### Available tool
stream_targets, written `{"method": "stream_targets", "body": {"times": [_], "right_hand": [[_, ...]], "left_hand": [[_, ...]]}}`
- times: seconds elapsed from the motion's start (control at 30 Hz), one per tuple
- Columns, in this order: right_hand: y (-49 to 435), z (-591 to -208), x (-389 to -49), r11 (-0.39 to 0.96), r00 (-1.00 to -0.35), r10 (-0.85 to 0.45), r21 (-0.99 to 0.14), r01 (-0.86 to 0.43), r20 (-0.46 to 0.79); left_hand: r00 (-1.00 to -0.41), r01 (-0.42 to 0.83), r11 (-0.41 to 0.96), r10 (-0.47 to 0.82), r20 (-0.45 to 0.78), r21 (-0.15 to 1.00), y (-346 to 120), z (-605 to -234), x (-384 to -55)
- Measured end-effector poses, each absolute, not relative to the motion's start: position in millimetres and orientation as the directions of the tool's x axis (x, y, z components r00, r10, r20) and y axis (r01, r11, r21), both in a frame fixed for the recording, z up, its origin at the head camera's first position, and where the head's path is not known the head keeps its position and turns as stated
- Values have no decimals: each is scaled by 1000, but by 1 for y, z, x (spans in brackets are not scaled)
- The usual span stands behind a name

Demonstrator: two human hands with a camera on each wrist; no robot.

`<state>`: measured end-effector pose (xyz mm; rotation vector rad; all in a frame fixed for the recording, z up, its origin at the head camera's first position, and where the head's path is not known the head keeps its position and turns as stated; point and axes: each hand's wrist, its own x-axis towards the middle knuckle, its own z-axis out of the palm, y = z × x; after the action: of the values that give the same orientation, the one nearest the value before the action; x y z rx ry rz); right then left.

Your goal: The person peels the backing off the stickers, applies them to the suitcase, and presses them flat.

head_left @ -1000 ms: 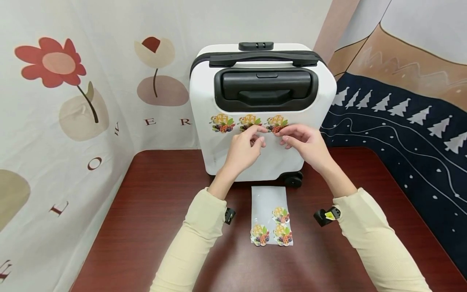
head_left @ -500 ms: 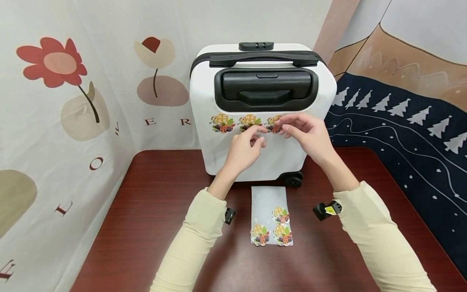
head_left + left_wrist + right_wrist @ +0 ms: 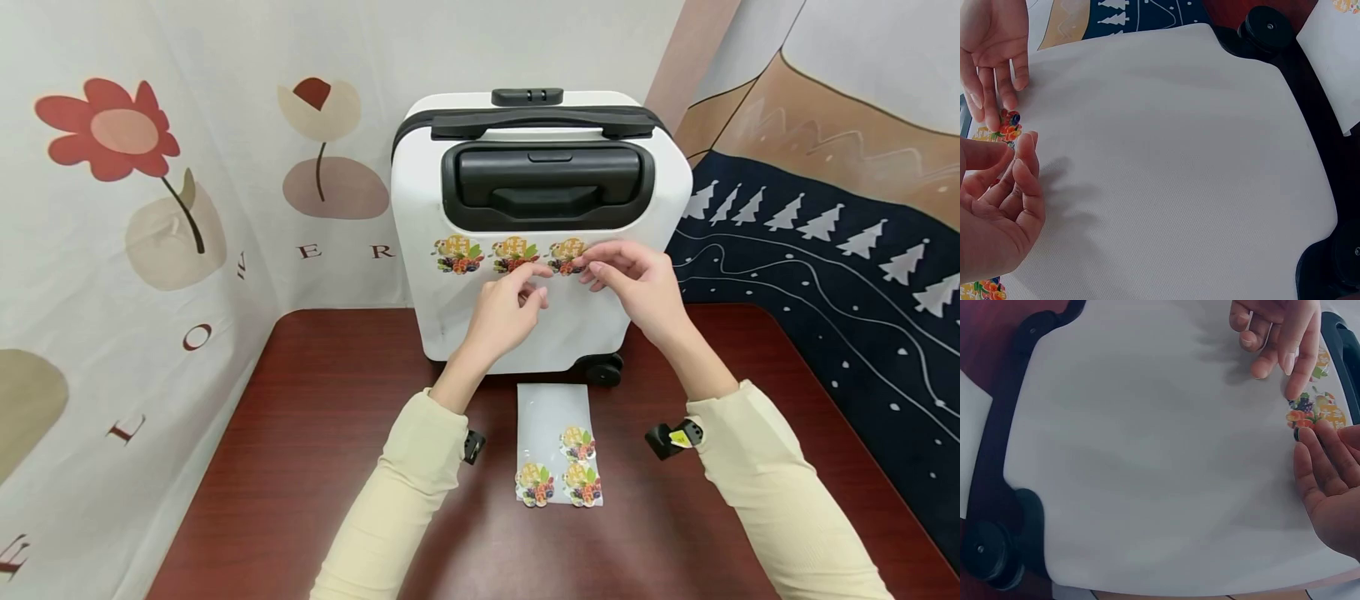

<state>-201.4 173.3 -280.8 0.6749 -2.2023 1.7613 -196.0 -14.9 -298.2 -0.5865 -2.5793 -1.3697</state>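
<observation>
A white suitcase (image 3: 525, 325) stands upright, with a row of fruit stickers across its front below the black handle recess. My left hand (image 3: 506, 312) is at the lower left edge of the right-hand sticker (image 3: 564, 252), its index finger stretched out and the other fingers loosely bent. On that sticker's right side lie the relaxed fingertips of my right hand (image 3: 633, 283); the right wrist view shows them against the sticker (image 3: 1316, 415). The middle sticker (image 3: 513, 250) is partly covered by my left hand, while the left sticker (image 3: 457, 254) shows whole.
Below the suitcase a pale backing sheet (image 3: 551, 408) lies on the dark red tabletop (image 3: 337, 433), bearing three more fruit stickers (image 3: 581, 483). A black wheel (image 3: 602, 369) juts out at the suitcase's lower right. Printed cloth (image 3: 810, 275) hangs behind and at both sides.
My right hand has shifted slightly up and to the right along the right-hand sticker, uncovering more of it. My left hand has stayed nearly in place.
</observation>
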Motion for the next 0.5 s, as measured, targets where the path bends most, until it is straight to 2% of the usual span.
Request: {"method": "stream_targets", "body": {"times": [0.3,0.5], "right_hand": [[176,-282,-197,198,-879,-208,-862,-467,428],[173,-270,-197,148,-855,-198,-848,-509,479]], "left_hand": [[-907,418,510,282,313,752,-14,-300,-195],[-907,417,507,287,308,755,-14,-299,-195]]}}
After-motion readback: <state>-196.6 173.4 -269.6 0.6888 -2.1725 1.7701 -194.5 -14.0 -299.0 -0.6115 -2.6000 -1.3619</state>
